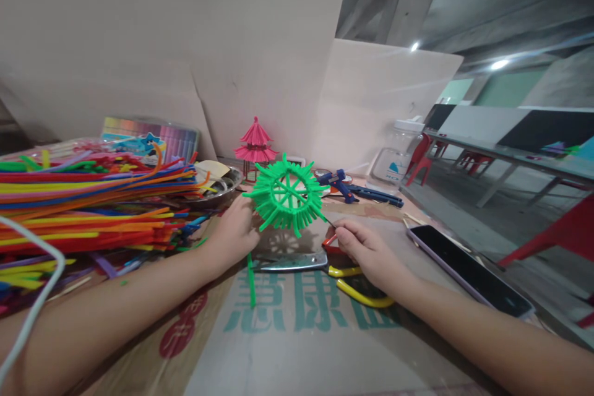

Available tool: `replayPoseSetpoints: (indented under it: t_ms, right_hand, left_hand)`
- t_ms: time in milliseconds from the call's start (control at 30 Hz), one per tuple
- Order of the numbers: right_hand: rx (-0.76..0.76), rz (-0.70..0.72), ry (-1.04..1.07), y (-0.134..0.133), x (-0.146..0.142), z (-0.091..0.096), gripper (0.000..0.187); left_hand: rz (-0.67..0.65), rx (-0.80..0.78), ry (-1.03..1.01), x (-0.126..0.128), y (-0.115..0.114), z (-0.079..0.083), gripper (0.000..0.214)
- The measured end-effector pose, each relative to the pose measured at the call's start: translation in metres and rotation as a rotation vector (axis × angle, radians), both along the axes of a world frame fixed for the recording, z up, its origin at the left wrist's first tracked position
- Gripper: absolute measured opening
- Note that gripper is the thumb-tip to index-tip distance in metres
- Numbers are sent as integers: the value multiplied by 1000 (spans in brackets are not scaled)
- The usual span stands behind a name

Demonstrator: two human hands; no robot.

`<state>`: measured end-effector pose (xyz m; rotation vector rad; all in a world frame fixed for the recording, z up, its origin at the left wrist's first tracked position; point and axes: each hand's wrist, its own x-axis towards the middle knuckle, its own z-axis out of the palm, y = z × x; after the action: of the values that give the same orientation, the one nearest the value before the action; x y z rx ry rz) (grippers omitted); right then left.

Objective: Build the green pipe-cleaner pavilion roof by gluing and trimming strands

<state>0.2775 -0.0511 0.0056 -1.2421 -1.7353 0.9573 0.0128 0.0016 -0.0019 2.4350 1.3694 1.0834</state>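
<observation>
My left hand grips the lower left edge of a green pipe-cleaner wheel with a spoked hub and a fringe of short bristles, held upright above the cardboard-covered table. My right hand is closed in a pinch on a thin dark wire that runs up to the wheel's lower right edge. Under the hands lie large scissors with yellow handles and a loose green pipe cleaner.
A big heap of coloured pipe cleaners fills the left side, with a marker case behind. A pink pagoda model, a metal dish, a blue glue gun and a jar stand at the back. A phone lies right.
</observation>
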Motion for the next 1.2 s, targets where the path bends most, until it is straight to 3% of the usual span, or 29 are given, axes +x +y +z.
replayPoseSetpoints:
  t_ms: [233,433,667,800,1000,1200]
  right_hand:
    - [-12,-3,10,0,0,0,35]
    - [-98,20,167,0,0,-3,48]
    - [-51,-11,82,-1,0,0,36]
    - [-123,-4,137,-2,-1,1,36]
    - [-53,-13,82,-1,-1,3,35]
    - [-83,-11,158,1,-2,-2,38]
  left_hand:
    - [73,16,99,-1,3,-3,5]
    - [46,28,88,1,0,1,9]
    - [47,10,68,0,0,0,4]
    - [45,-1,39,-1,0,-1,6]
    - [39,25,78,0,1,-1,7]
    - [77,4,97,-1,3,-3,14]
